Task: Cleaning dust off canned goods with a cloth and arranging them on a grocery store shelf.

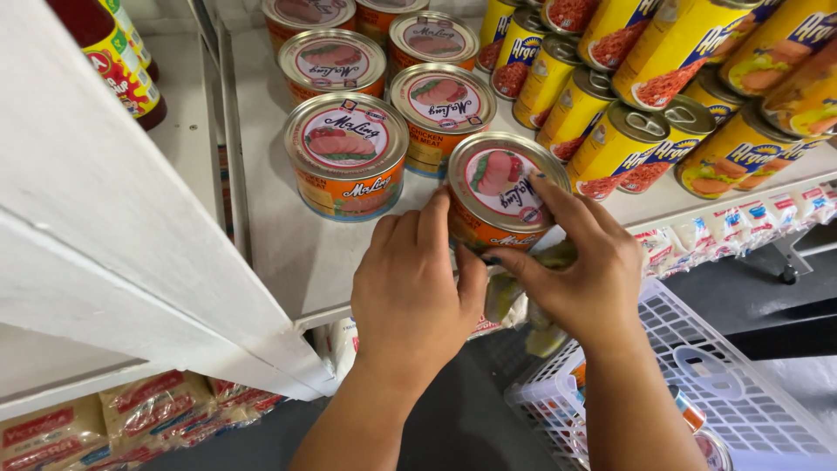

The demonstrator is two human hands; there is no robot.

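Note:
A round orange tin of meat (501, 187) with a silver picture lid sits tilted at the front edge of a white shelf (288, 253). My left hand (414, 292) presses against its left side, fingers up on the wall. Its right side is gripped by my right hand (584, 270), thumb underneath and fingers over the lid's rim. Both hands hold this one tin. Behind it stand several more orange tins (349, 157) of the same kind in rows.
Tall yellow cans (610, 144) fill the shelf's right side, some lying tilted. A sauce bottle (118, 65) stands on the neighbouring shelf at upper left. A white plastic basket (724, 392) holding cans is at lower right. Packets (113, 423) lie on the shelf below.

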